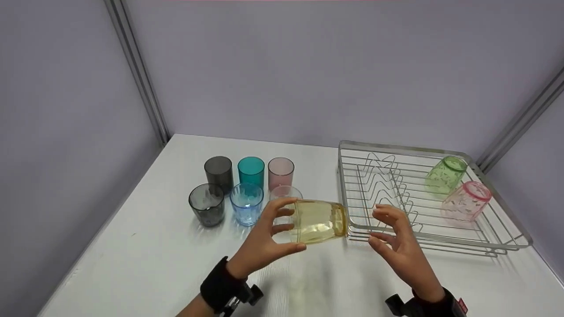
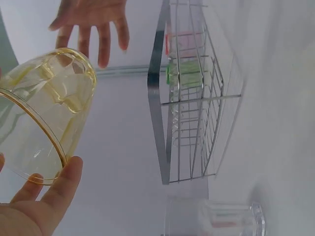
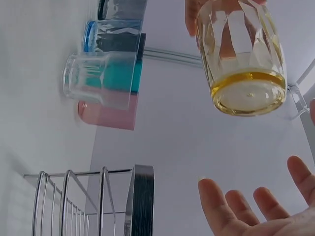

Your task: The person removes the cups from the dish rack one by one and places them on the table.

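Observation:
A yellow tumbler (image 1: 320, 222) lies on its side in the air, held near its rim by the left hand (image 1: 263, 241). Fingers curl over the top of the glass and the thumb sits below. Its thick base points toward the right hand (image 1: 404, 253), whose fingers are spread and loosely bent, holding nothing. In the right wrist view a gap shows between those fingertips and the base of the yellow tumbler (image 3: 248, 93). Just behind the held glass stands a clear glass (image 1: 286, 192), partly hidden by it and the left hand.
Left of centre stand several upright glasses: dark grey (image 1: 219, 174), teal (image 1: 251, 171), pink (image 1: 280, 174), smoky grey (image 1: 207, 206) and blue (image 1: 246, 204). To the right, a wire dish rack (image 1: 374, 226) holds a green glass (image 1: 444, 176) and a patterned pink glass (image 1: 466, 202), both upside down and leaning.

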Action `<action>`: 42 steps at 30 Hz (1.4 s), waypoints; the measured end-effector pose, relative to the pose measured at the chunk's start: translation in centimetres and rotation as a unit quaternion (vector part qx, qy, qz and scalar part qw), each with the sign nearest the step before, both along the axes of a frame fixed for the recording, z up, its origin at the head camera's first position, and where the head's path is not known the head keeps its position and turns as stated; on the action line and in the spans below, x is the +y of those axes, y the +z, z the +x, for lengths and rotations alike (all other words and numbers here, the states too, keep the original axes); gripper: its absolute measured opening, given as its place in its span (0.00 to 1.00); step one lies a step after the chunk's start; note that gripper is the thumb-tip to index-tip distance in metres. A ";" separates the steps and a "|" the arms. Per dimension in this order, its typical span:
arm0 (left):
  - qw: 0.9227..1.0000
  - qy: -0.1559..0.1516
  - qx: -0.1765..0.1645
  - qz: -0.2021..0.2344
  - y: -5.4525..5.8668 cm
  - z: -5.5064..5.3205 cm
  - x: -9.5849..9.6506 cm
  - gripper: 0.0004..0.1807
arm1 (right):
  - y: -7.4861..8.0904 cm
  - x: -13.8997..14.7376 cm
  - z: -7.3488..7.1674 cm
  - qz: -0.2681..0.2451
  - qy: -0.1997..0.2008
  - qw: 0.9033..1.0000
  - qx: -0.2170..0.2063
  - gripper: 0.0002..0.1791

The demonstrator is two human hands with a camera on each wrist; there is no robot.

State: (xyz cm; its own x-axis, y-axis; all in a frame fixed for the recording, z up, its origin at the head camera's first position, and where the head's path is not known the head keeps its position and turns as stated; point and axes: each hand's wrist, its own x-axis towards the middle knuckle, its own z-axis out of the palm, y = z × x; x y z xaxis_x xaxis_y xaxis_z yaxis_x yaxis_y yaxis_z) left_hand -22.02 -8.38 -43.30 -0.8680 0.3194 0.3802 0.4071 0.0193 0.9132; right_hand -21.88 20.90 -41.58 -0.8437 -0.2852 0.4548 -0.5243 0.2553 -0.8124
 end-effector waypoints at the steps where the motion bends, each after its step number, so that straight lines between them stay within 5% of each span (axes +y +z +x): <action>1: 1.000 0.007 -0.007 -0.002 0.1 0.0 -0.4 0.45 | 0.0 0.2 -0.1 0.004 -0.005 1.000 0.000 0.31; 6: 0.999 0.038 -0.037 -0.005 0.6 -0.1 -2.3 0.46 | -0.2 0.9 -0.4 0.017 -0.032 0.999 -0.004 0.31; 16: 0.994 0.098 -0.042 -0.021 0.6 0.4 -5.6 0.45 | -0.3 2.1 -0.6 0.015 -0.059 0.997 -0.051 0.31; 24: 0.984 0.137 -0.069 -0.091 1.2 1.1 -8.3 0.45 | -0.5 2.5 -0.7 0.012 -0.070 0.994 -0.083 0.30; 37: 0.964 0.145 -0.051 -0.216 1.5 1.5 -12.5 0.43 | -0.7 2.7 -1.3 0.033 -0.086 0.993 -0.077 0.30; 42: 0.945 0.144 -0.034 -0.293 1.5 1.6 -13.8 0.41 | -1.0 2.8 -1.3 0.030 -0.081 0.993 -0.085 0.30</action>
State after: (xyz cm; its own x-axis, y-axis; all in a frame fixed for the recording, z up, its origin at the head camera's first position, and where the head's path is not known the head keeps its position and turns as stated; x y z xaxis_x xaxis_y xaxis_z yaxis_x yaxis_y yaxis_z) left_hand -20.43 -22.16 -41.76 -0.9668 0.2057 0.1518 0.2495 0.6304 0.7351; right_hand -23.20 23.74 -42.54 -0.9439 -0.1620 0.2879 -0.3288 0.3763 -0.8662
